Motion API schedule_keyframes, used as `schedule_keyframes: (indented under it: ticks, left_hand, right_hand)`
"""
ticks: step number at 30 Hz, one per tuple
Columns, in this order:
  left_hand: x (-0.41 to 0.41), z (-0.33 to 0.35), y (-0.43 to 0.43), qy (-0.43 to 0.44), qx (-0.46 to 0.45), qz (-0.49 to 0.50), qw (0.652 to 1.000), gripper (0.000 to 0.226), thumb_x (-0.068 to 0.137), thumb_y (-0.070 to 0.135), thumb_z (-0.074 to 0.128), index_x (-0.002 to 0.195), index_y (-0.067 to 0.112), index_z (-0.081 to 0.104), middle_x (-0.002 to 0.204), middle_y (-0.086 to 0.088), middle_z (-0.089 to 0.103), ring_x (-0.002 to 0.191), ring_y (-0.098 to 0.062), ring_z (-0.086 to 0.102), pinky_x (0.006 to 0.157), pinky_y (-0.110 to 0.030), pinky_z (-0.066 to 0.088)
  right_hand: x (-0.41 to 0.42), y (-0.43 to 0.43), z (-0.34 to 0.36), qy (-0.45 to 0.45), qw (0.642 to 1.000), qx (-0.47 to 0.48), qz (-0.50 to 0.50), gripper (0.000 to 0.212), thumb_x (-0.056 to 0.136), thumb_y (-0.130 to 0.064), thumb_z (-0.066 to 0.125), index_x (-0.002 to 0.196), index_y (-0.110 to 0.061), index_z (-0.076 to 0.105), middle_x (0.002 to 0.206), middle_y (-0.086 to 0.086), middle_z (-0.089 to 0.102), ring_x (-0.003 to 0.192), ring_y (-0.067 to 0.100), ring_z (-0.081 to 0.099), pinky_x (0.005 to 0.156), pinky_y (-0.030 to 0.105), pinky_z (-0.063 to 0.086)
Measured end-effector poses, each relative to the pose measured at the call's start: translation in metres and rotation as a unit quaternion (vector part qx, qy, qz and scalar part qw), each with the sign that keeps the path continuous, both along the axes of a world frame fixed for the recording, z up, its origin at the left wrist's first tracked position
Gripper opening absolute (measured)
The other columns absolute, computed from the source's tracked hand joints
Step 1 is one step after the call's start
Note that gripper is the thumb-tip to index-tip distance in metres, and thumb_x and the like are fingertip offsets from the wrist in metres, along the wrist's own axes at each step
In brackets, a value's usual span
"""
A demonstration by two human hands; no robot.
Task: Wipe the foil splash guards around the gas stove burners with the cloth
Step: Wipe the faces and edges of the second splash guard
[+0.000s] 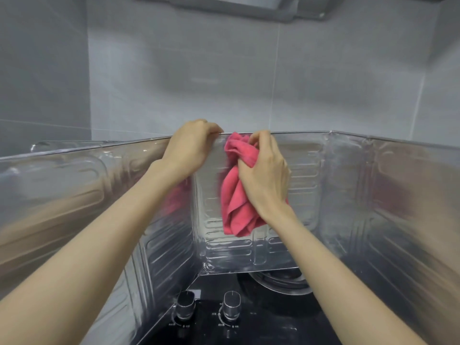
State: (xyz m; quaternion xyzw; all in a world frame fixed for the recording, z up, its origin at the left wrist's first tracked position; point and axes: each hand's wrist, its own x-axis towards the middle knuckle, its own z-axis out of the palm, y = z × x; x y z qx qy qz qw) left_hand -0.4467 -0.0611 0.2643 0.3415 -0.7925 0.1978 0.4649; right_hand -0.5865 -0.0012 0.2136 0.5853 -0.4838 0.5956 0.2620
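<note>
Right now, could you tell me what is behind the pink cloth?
The back panel of the foil guard, with the right hand bunching the cloth against it. The foil directly under it is covered.

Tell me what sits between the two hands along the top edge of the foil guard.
In the head view, only the bunched top of the pink cloth, gripped by the right hand, and bare rim of the foil guard beside the left hand.
</note>
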Motion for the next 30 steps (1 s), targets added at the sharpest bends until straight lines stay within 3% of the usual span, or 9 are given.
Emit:
schedule_keyframes:
  ticks: [4,9,13,16,21,30]
  left_hand:
    - [0.004,0.001,0.002,-0.004,0.002,-0.019,1.0,0.028,0.095,0.011,0.045,0.112,0.01,0.067,0.107,-0.018,0.066,0.103,-0.037,0.059,0.082,-0.039,0.043]
    - [0.003,0.0,0.004,0.006,-0.004,-0.023,1.0,0.029,0.096,0.012,0.044,0.112,0.012,0.068,0.104,-0.018,0.066,0.101,-0.037,0.058,0.081,-0.038,0.042]
    - [0.002,-0.002,0.005,0.015,-0.007,-0.03,0.999,0.028,0.096,0.013,0.044,0.112,0.012,0.068,0.101,-0.017,0.065,0.099,-0.037,0.058,0.079,-0.038,0.042]
    - [0.001,-0.001,0.004,0.015,-0.01,-0.029,0.999,0.028,0.096,0.014,0.044,0.112,0.013,0.068,0.1,-0.017,0.065,0.099,-0.037,0.058,0.08,-0.039,0.043]
    - [0.0,-0.001,0.004,0.021,-0.016,-0.025,0.999,0.029,0.097,0.015,0.045,0.115,0.013,0.067,0.103,-0.018,0.065,0.101,-0.038,0.059,0.083,-0.04,0.044]
    - [0.002,-0.001,0.002,0.015,-0.022,-0.045,0.999,0.027,0.096,0.014,0.047,0.113,0.012,0.068,0.099,-0.019,0.065,0.098,-0.038,0.059,0.079,-0.04,0.044]
  right_hand:
    - [-0.007,0.0,0.001,-0.002,1.0,-0.013,-0.019,0.018,0.081,-0.022,0.061,0.097,-0.017,0.053,0.098,0.0,0.059,0.082,0.031,0.06,0.062,0.035,0.04]
    - [-0.045,0.003,0.009,-0.103,0.993,-0.017,-0.057,0.022,0.081,-0.02,0.06,0.101,-0.015,0.052,0.103,0.002,0.06,0.089,0.029,0.058,0.067,0.031,0.034]
    - [-0.07,0.004,0.011,-0.19,0.976,-0.029,-0.099,0.023,0.083,-0.021,0.059,0.102,-0.012,0.048,0.108,0.006,0.06,0.095,0.032,0.059,0.07,0.034,0.037]
    - [-0.068,0.003,0.009,-0.213,0.972,-0.03,-0.096,0.025,0.084,-0.019,0.059,0.105,-0.012,0.049,0.112,0.005,0.059,0.099,0.031,0.058,0.069,0.03,0.031]
    - [-0.031,-0.002,0.003,-0.138,0.99,-0.019,-0.033,0.023,0.083,-0.011,0.061,0.106,-0.013,0.055,0.107,0.002,0.06,0.081,0.015,0.051,0.063,0.017,0.021]
    - [0.006,-0.012,-0.006,0.018,0.999,-0.039,0.009,0.023,0.081,-0.013,0.064,0.104,-0.015,0.061,0.102,0.0,0.06,0.082,0.023,0.061,0.064,0.026,0.036]
